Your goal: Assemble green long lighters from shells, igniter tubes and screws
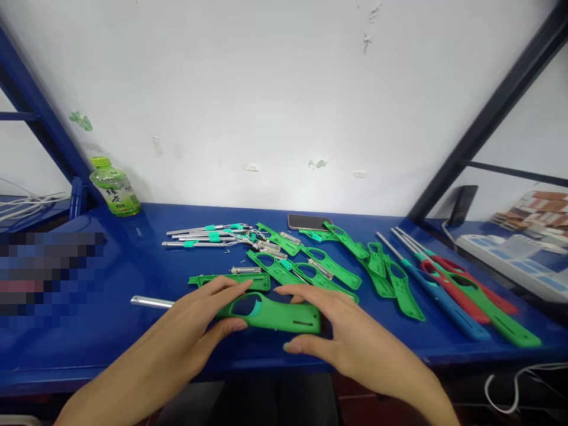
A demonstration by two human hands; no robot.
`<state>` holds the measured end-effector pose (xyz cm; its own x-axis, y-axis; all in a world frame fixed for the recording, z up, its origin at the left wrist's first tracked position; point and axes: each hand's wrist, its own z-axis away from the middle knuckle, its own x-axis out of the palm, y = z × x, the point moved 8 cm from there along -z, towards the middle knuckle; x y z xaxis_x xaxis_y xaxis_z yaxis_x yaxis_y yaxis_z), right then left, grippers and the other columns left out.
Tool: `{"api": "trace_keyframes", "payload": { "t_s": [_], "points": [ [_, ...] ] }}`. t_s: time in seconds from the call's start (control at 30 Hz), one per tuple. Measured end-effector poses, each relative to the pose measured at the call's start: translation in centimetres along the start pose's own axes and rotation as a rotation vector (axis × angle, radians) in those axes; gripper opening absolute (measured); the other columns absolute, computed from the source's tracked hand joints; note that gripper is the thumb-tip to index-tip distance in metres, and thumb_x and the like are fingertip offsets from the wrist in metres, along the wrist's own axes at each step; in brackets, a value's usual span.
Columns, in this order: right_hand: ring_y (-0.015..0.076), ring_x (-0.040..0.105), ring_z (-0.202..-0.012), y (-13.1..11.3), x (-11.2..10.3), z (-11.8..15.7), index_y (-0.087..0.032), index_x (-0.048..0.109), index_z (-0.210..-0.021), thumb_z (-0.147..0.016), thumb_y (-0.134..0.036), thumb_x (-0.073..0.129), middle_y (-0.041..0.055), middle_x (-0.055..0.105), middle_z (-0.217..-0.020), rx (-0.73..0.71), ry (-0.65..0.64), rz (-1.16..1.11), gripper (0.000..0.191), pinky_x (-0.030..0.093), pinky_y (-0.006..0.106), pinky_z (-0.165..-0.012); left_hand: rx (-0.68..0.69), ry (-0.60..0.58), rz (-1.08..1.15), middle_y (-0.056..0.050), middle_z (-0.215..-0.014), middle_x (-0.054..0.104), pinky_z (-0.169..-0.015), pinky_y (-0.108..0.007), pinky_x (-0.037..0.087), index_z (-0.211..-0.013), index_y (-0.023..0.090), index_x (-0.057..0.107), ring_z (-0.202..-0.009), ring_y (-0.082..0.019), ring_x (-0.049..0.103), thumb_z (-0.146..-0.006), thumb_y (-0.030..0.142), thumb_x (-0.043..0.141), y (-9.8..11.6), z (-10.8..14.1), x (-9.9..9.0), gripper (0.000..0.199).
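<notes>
A green lighter (284, 315) with a metal tube lies level near the table's front edge, its tube pointing left. My left hand (202, 313) grips it around the trigger end, thumb in front and fingers behind. Around the handle's right end, my right hand (326, 322) is curved with thumb and fingers apart; whether it touches the handle is hard to tell. Just behind lies a green half shell (261, 281). Farther back are several green shells (339, 270), clear fuel tanks (320, 269) and metal tubes (190, 243) with teal pieces and wires.
Assembled blue, red and green lighters (497, 316) lie at the right of the blue table (110, 260). A phone (309, 222) rests near the wall. A green bottle (114, 188) stands at the back left. Small screws (227, 251) lie by the tubes.
</notes>
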<state>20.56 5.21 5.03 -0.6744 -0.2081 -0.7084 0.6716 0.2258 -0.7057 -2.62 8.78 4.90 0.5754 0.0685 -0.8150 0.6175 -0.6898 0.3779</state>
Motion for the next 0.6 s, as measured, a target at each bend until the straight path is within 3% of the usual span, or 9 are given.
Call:
{"api": "trace_keyframes", "payload": {
  "t_s": [0.1,0.27,0.33,0.43,0.6],
  "points": [
    [0.0297,0.067,-0.135,-0.4,0.1,-0.6,-0.044,0.067,-0.150,-0.100,-0.051,0.078,-0.0025,0.076,-0.145,-0.005,0.018,0.025,0.051,0.052,0.043,-0.111,-0.034,-0.069,0.077,-0.001,-0.133,0.076,-0.101,-0.034,0.064,-0.143,0.037,0.068,-0.121,-0.024,0.075,-0.107,0.038,0.066,0.3,-0.3,0.5,0.037],
    [0.0213,0.078,-0.098,-2.0,-0.7,-1.0,-0.035,0.085,-0.114,-0.103,-0.038,0.078,-0.0061,0.086,-0.107,-0.115,0.080,0.077,0.013,0.051,0.032,-0.086,-0.096,-0.083,0.133,0.000,-0.119,0.077,-0.092,-0.032,0.061,-0.130,0.034,0.069,-0.108,-0.022,0.075,-0.108,0.045,0.064,1.5,-0.7,0.0,0.025],
    [0.0199,0.077,-0.095,-2.4,-0.6,-0.8,-0.036,0.086,-0.111,-0.102,-0.036,0.079,-0.0074,0.085,-0.101,-0.159,0.071,0.105,0.011,0.049,0.030,-0.085,-0.117,-0.100,0.171,0.002,-0.107,0.077,-0.085,-0.029,0.058,-0.117,0.031,0.070,-0.097,-0.020,0.074,-0.110,0.049,0.058,1.9,-0.9,0.0,0.022],
    [0.0207,0.076,-0.094,-2.8,0.1,-0.8,-0.036,0.086,-0.112,-0.104,-0.040,0.077,-0.0062,0.085,-0.098,-0.202,0.035,0.142,0.013,0.048,0.030,-0.083,-0.147,-0.141,0.238,0.005,-0.084,0.071,-0.071,-0.025,0.050,-0.092,0.026,0.065,-0.075,-0.015,0.066,-0.114,0.046,0.049,1.9,-1.4,0.4,0.033],
    [0.0234,0.079,-0.094,-2.5,0.8,-1.3,-0.035,0.085,-0.116,-0.103,-0.048,0.076,-0.0042,0.087,-0.103,-0.171,0.041,0.134,0.021,0.049,0.031,-0.081,-0.196,-0.153,0.225,0.005,-0.076,0.067,-0.066,-0.027,0.044,-0.086,0.025,0.064,-0.069,-0.015,0.062,-0.111,0.041,0.047,1.0,-2.2,0.9,0.034]
  ]
}}
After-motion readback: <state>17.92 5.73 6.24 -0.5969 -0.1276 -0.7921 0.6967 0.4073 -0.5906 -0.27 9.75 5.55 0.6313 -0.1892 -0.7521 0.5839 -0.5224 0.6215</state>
